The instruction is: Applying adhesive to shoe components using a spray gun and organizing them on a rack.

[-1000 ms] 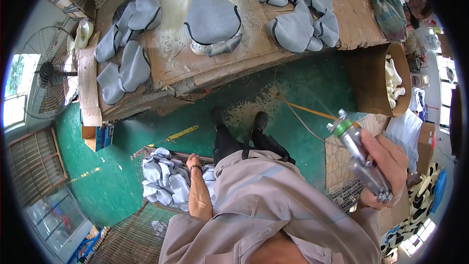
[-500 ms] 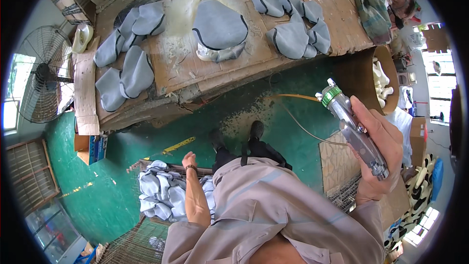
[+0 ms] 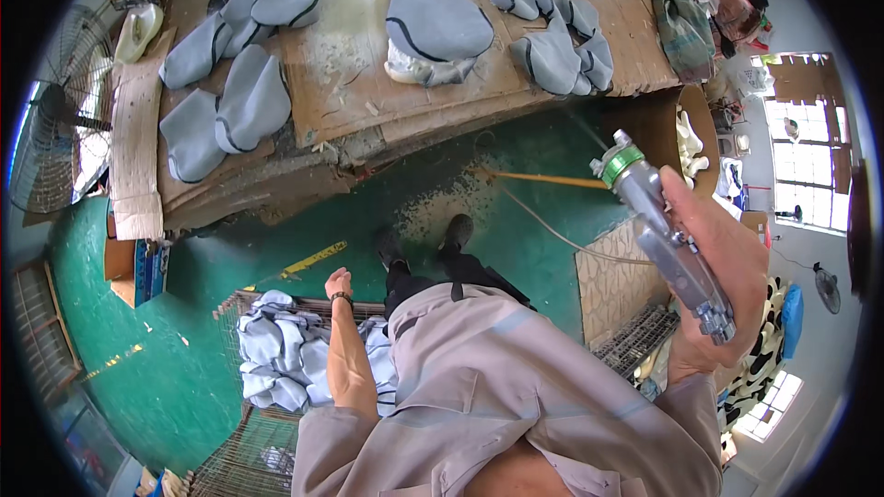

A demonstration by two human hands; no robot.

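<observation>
My right hand (image 3: pixel 723 248) is wrapped round a metal spray gun (image 3: pixel 677 253) with a green ring behind its nozzle. The nozzle faces up and left, and a faint pale streak shows beyond it. My left hand (image 3: pixel 339 283) hangs low by my side, its fingers curled in with nothing visible in them. Beside that arm a wire cage (image 3: pixel 230 331) holds a pile of grey fabric pieces (image 3: pixel 290 350). On the workbench (image 3: pixel 341 101), a large grey padded piece with dark edging (image 3: pixel 437 18) rests on a whitish, crusted support (image 3: pixel 428 66).
More grey dark-edged pieces lie on the bench in a left group (image 3: pixel 253 97) and a right group (image 3: pixel 552 51). A thin hose (image 3: pixel 562 241) crosses the green floor. A cardboard drum (image 3: pixel 635 124) with cream parts stands right; a large fan (image 3: pixel 64 110) stands left.
My view has turned and shifted slightly, so the bench sits higher in the picture. The spray gun stays in my right hand, and a faint streak now shows at its nozzle.
</observation>
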